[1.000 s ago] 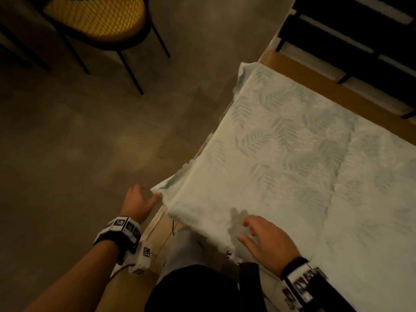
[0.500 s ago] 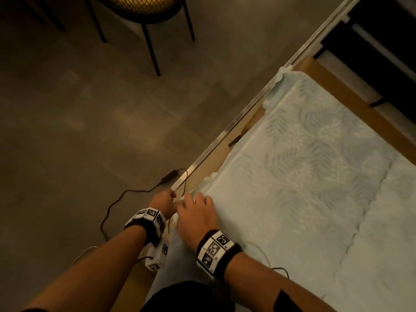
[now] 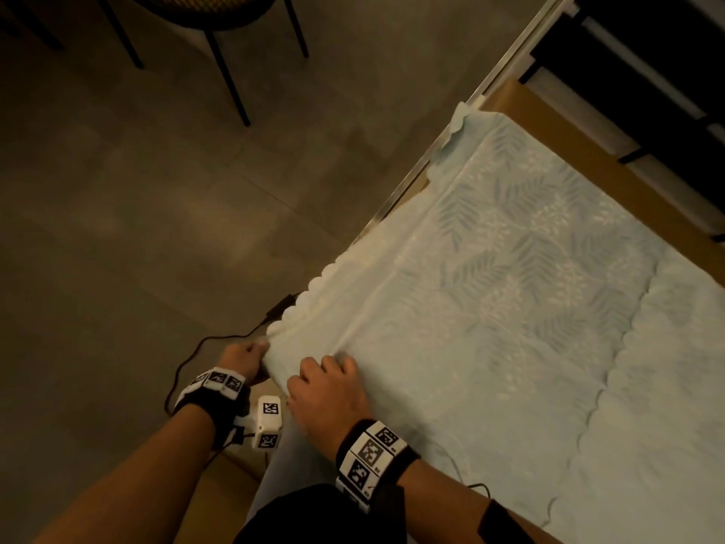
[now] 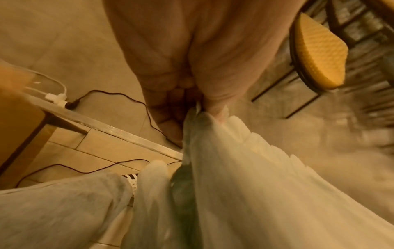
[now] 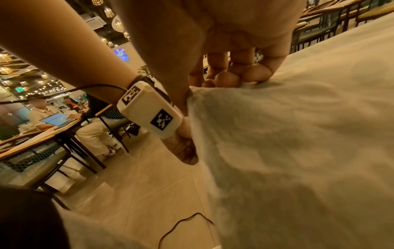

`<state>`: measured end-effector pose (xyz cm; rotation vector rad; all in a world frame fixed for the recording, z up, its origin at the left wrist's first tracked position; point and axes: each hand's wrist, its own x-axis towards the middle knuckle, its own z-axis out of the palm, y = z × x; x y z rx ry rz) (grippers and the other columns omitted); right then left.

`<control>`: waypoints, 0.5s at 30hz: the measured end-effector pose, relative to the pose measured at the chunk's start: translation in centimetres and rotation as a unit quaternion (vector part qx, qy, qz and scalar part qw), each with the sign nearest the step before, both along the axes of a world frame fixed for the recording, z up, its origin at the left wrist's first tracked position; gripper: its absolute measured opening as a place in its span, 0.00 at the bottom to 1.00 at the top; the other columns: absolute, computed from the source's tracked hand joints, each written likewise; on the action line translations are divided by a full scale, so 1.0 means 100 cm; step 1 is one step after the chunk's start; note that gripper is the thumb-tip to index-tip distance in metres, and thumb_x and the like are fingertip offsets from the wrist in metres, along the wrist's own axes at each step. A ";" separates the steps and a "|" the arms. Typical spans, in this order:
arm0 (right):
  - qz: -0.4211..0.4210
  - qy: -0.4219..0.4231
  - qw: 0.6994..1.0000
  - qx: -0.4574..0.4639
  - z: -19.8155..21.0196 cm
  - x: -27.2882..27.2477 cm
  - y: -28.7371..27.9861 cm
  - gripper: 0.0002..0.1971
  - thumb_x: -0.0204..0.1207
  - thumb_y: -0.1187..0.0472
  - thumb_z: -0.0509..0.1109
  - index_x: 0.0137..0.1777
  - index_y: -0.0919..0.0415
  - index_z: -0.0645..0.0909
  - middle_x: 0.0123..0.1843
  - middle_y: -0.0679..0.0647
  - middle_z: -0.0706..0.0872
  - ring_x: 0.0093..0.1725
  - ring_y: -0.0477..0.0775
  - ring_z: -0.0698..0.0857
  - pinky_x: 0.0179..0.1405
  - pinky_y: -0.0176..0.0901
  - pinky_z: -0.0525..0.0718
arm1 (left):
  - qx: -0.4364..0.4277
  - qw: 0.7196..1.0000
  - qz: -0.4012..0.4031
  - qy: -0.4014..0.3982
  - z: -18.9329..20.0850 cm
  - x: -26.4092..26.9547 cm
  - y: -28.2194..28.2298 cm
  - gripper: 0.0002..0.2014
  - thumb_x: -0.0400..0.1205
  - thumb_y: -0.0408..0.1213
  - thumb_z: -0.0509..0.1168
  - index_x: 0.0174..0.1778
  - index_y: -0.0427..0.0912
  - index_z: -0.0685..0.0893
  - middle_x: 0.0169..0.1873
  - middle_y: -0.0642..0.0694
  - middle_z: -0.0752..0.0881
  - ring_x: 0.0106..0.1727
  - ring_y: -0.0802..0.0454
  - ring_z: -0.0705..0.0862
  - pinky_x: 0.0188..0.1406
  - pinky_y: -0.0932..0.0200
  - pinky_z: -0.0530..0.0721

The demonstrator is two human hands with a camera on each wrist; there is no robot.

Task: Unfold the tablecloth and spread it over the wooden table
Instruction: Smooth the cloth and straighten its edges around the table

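Both hands (image 3: 331, 390) grip pale, leaf-patterned, scallop-edged tablecloth (image 3: 510, 308) corner.

Both forearms reach forward side by side, each wrist wearing a black band with white marker tiles. Left hand (image 3: 243, 357) sits lower and off the desk edge, knuckles up, fingers (image 4: 170, 107) curled tight with the thumb pinching a bunched hem of the tablecloth (image 3: 510, 327). Right hand (image 3: 329, 390) lies just beside it, palm down, its fingertips (image 5: 253, 74) curled and pressing into the cloth's top.
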<state>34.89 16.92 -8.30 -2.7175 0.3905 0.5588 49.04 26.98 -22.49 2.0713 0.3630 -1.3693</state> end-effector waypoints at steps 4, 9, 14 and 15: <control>-0.036 -0.015 0.999 0.000 0.001 -0.001 0.004 0.06 0.74 0.50 0.78 0.41 0.49 0.87 0.43 0.50 0.87 0.42 0.57 0.86 0.48 0.57 0.85 | 0.018 0.995 -0.041 -0.085 0.008 0.017 0.024 0.19 0.83 0.48 0.64 0.36 0.35 0.85 0.34 0.32 0.86 0.31 0.43 0.81 0.38 0.49 0.81; -0.054 -0.006 0.998 0.005 0.003 -0.001 0.007 0.07 0.71 0.51 0.81 0.39 0.50 0.87 0.42 0.51 0.88 0.42 0.59 0.87 0.49 0.60 0.86 | 0.044 0.975 -0.131 -0.175 0.019 0.028 0.028 0.20 0.85 0.46 0.63 0.49 0.29 0.88 0.44 0.31 0.89 0.41 0.40 0.82 0.43 0.52 0.76; -0.069 -0.020 0.997 0.027 0.009 -0.012 0.004 0.03 0.76 0.54 0.77 0.47 0.51 0.87 0.50 0.53 0.88 0.52 0.62 0.88 0.55 0.62 0.84 | 0.116 0.955 -0.172 -0.213 0.038 0.035 0.028 0.20 0.86 0.46 0.59 0.55 0.33 0.87 0.50 0.31 0.88 0.48 0.35 0.83 0.47 0.51 0.75; -0.070 -0.023 0.997 0.032 0.011 -0.015 0.002 0.04 0.79 0.57 0.74 0.51 0.52 0.87 0.54 0.55 0.87 0.58 0.65 0.85 0.60 0.64 0.81 | 0.138 0.950 -0.178 -0.215 0.041 0.036 0.032 0.19 0.85 0.47 0.58 0.55 0.36 0.88 0.52 0.31 0.87 0.52 0.32 0.84 0.50 0.49 0.77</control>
